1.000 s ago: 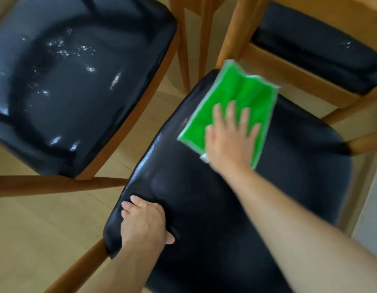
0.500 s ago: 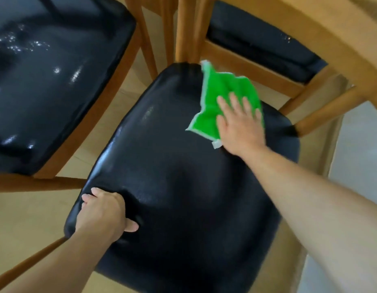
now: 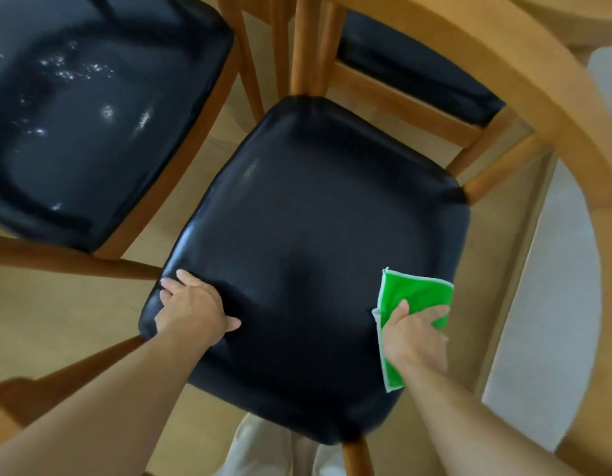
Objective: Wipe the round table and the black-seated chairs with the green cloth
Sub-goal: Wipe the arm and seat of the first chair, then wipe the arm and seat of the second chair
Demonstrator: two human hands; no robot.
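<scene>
Left hand (image 3: 191,312) curled, gripping; right hand (image 3: 414,334) pressing, fingers (image 3: 435,312) spread.

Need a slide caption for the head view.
Right hand presses green cloth on black chair seat; left hand grips its edge.

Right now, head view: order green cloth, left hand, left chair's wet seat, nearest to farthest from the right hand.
1. green cloth: under the right hand, whose fingers press it on the near chair's seat, right edge.
2. left hand: across the same seat, on its left front edge.
3. left chair's wet seat: far upper left, on another chair.
</scene>
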